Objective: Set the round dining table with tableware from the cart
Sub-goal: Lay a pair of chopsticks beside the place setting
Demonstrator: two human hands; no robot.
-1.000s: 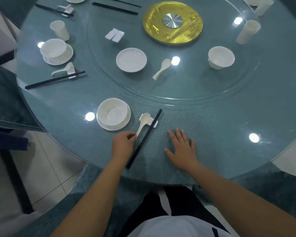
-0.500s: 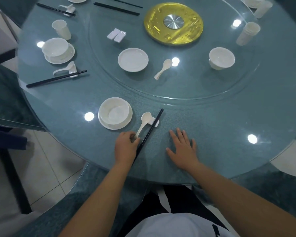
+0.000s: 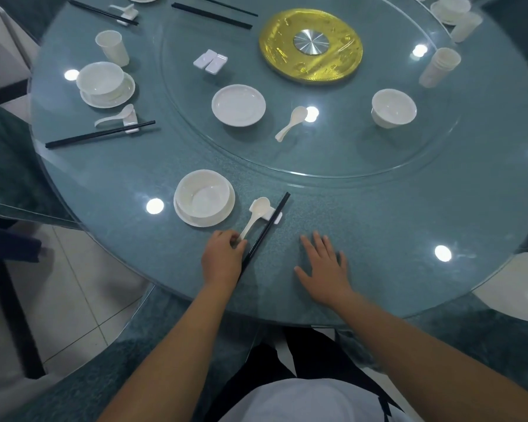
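Left hand [image 3: 223, 258] has slid right since a second ago, from just left of the chopsticks [image 3: 264, 236] to right against them, covering their near end; the spoon [image 3: 255, 217] handle tip now sits at its fingertips. Right hand [image 3: 325, 269] unchanged.

Spoon: white ceramic, glossy, oval bowl, short tapered handle. Bowl end rests on a small white rest [image 3: 270, 215]; handle runs down off it to the table [image 3: 378, 226]. Long axis diagonal: bowl far-right, handle near-left, pointing at the left hand.

Chopsticks: black pair, thin, straight, lying tight together. They cross the right side of the same rest, just right of the spoon and roughly parallel, angled a bit further right at the far end. Tips far-right; butt end near-left, hidden under the left hand.

Left hand: fingers curled, fingertips [image 3: 240, 240] closed on the spoon handle tip. Thumb side lies along the chopsticks, touching; can't tell if it also grips them.

Right hand: flat on the table, palm down, fingers straight and spread, holding nothing. Right of the chopsticks, apart from them.

Bowl [image 3: 202, 194] on a plate [image 3: 226, 214] sits just left of the spoon, not touching. Second setting far-left: bowl on plate, spoon, chopsticks, cup. On the glass turntable [image 3: 333, 159]: spare plate, loose spoon, bowl, two rests, chopsticks, cup stack, gold centre disc.
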